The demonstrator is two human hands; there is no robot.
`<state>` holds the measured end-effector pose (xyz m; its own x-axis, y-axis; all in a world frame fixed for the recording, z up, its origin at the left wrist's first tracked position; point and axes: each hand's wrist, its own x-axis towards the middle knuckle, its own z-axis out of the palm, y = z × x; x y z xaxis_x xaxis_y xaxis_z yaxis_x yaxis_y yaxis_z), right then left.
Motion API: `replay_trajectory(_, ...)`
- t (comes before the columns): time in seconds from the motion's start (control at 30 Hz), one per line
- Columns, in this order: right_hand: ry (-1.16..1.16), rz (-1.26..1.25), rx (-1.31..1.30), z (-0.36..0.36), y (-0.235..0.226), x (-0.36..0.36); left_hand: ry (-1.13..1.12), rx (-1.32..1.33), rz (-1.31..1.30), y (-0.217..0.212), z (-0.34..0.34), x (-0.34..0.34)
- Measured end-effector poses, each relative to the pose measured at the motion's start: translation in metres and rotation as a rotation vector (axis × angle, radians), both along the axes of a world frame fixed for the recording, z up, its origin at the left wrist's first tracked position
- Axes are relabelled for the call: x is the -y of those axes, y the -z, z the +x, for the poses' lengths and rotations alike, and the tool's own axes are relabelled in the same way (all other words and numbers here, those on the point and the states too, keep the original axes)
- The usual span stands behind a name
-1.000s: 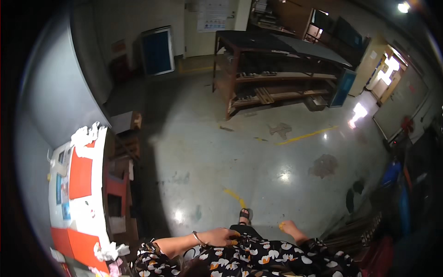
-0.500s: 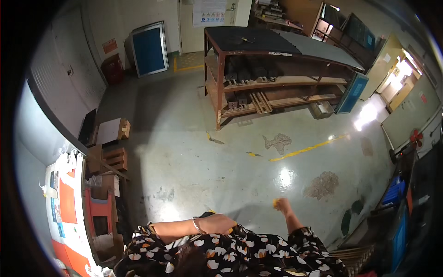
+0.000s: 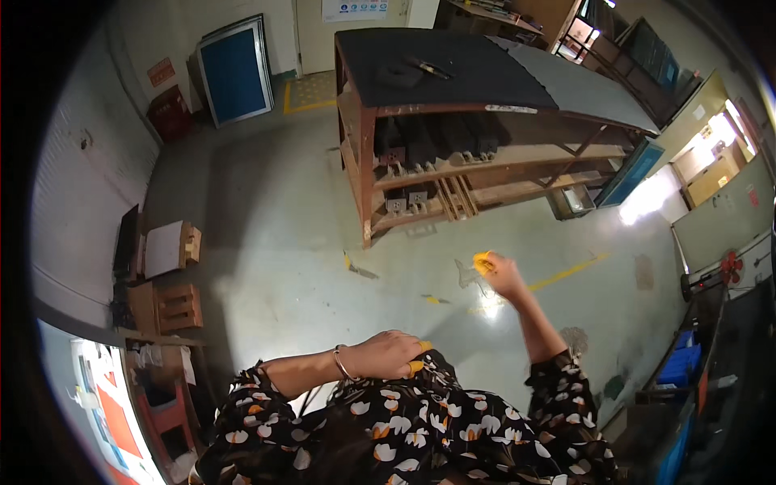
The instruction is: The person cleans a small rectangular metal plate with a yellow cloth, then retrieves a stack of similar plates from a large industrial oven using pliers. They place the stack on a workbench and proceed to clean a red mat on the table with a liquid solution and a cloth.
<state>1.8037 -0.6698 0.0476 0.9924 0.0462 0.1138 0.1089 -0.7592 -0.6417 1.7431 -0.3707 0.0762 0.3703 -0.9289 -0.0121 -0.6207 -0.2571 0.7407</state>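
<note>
While the person stands on a grey concrete floor (image 3: 267,267), the right hand (image 3: 503,276) is stretched out toward two o'clock, its fingers closed around a small yellow object (image 3: 482,261) that pokes out at the hand's upper left; what kind of thing it is cannot be told. The left hand (image 3: 390,354) lies folded against the chest of the black flower-print garment (image 3: 420,428), near the middle of the view at six o'clock. It is curled shut, and a second yellow piece (image 3: 417,365) shows at its right edge, under the fingertips. A thin bracelet (image 3: 340,363) rings the left wrist.

At twelve to one o'clock stands a wooden workbench (image 3: 368,121) with a dark top. On that top lie a dark flat item and a slim tool (image 3: 428,68) with a yellow tip. Its lower shelves (image 3: 453,162) hold rows of dark parts, too small to tell apart. A blue panel (image 3: 234,73) in a pale frame leans on the wall at eleven o'clock, with a red crate (image 3: 168,111) just beside it. At nine o'clock sit a flat white board (image 3: 164,249) and a small wooden crate (image 3: 178,307). Yellow painted lines (image 3: 566,275) cross the floor at three o'clock, beyond the right hand
</note>
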Motion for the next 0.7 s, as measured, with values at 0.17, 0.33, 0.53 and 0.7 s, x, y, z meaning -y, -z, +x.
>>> replay_trajectory(0.17, -0.017, -0.180, -0.003, 0.161, -0.069, 0.040, -0.116, -0.092, 0.138, 0.001, 0.111, 0.017)
replay_trajectory(0.33, -0.101, -0.082, 0.245, 0.346, -0.093, 0.065, -0.444, 0.083, -0.034, 0.013, 0.191, 0.028)
replay_trajectory(0.53, -0.066, -0.203, 0.328, 0.504, -0.104, 0.027, -0.719, 0.172, -0.213, -0.020, 0.281, 0.031)
replay_trajectory(0.7, -0.035, -0.548, 0.163, 0.559, -0.100, -0.005, -0.905, 0.335, -0.272, -0.051, 0.381, 0.016)
